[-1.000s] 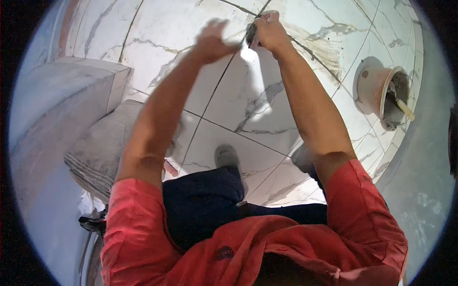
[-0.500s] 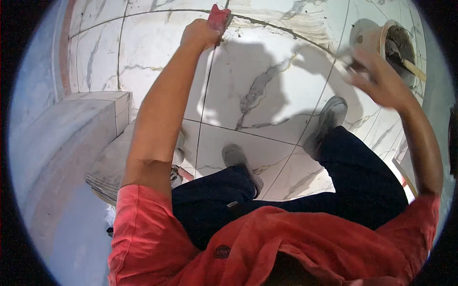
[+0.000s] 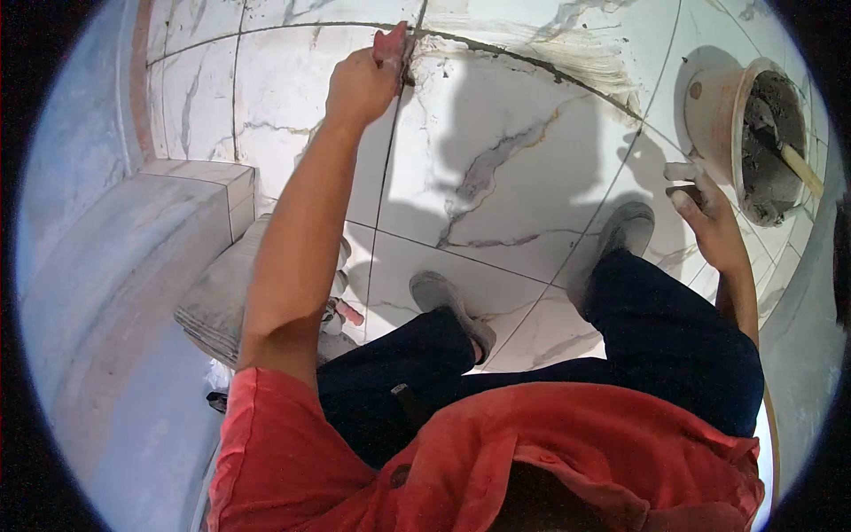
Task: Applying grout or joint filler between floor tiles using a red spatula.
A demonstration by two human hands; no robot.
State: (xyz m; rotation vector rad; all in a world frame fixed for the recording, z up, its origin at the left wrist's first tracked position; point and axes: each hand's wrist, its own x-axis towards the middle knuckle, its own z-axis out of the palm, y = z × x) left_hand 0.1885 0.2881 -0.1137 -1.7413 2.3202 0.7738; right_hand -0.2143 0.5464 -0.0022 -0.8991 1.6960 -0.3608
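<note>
left hand (image 3: 359, 89): clamped on red tool (image 3: 389, 50), at joint (image 3: 393, 133). right hand (image 3: 716, 222): fingers apart; bucket (image 3: 716, 133) near, likely for reach.

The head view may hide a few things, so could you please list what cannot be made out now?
All in the head view:
Red tool: partly covered by the left hand.
Grey stack: its right part is hidden behind the left forearm.
Trowel: its blade tip blurs into the grey mix in the bucket.
Floor tiles: the farthest are cut off by the upper edge.
</note>
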